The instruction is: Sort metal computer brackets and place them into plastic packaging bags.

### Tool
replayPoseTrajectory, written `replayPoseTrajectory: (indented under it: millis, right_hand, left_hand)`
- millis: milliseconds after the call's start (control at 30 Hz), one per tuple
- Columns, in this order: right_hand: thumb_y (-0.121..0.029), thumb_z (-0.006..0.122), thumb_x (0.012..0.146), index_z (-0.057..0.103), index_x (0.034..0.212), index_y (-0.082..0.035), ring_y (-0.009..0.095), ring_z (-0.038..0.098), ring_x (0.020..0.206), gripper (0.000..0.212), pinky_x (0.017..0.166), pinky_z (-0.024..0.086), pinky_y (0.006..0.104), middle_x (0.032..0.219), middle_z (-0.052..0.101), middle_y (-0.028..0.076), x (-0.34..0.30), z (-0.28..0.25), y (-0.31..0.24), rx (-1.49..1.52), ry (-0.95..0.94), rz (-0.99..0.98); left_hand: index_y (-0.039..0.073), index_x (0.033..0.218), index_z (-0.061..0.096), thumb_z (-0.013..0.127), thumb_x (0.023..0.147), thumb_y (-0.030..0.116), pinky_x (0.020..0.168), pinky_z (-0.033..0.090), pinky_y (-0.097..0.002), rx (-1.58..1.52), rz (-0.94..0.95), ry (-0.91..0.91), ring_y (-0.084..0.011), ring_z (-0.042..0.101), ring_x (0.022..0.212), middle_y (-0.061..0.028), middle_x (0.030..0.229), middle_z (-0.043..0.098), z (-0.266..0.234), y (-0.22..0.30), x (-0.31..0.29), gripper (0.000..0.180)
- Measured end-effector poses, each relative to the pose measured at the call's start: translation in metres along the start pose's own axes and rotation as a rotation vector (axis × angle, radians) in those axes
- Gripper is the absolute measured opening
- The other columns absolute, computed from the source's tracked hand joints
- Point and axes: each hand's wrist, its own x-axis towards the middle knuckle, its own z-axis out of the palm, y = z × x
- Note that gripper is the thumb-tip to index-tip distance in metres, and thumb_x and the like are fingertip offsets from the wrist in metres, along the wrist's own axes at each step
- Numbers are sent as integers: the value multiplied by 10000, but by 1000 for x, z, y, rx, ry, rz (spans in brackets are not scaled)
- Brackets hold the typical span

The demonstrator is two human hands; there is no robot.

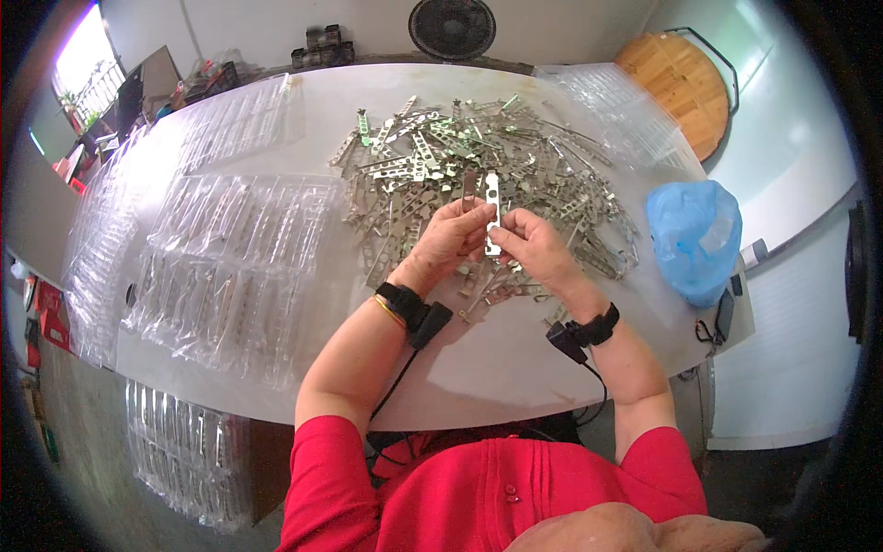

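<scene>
— Several clear plastic trays (pixel 235 267) lie on the left of the white table (pixel 478 368). What do the hands hold?

— I see my left hand (pixel 451 241) and right hand (pixel 533 244) both pinching one slotted metal bracket (pixel 494 213) upright, near the pile of brackets (pixel 478 175). Far right sits a blue bag (pixel 694 239).

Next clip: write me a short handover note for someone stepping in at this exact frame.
Left hand and right hand together hold one slotted metal bracket upright above the table.
A large heap of brackets lies just behind the hands.
Clear plastic trays to the left already hold brackets in their slots; how many slots remain free is hard to tell.
A blue bag sits to the right.
</scene>
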Motion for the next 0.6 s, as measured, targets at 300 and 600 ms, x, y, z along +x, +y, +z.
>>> replayPoseTrajectory:
  millis: [300, 600]
  right_hand:
    - [-341, 620, 1023, 648, 1061, -46, 75, 593, 759, 299, 664, 496, 232, 879, 639, -7, -2, -5, -5, 84, -74, 107]
    - [-283, 708, 973, 632, 1073, -55, 35, 533, 616, 260, 524, 411, 193, 871, 630, -21, -2, -5, -6, 385, -133, 208]
  left_hand:
    - [112, 1043, 594, 632, 1020, 289, 431, 354, -205, -18, -1, -80, -36, 429, 507, 81, 621, 453, -4, -1, 1, 183]
    - [110, 1057, 570, 577, 1048, 306, 419, 343, -211, -43, -13, -169, -46, 411, 499, 74, 610, 407, -5, -3, 3, 196]
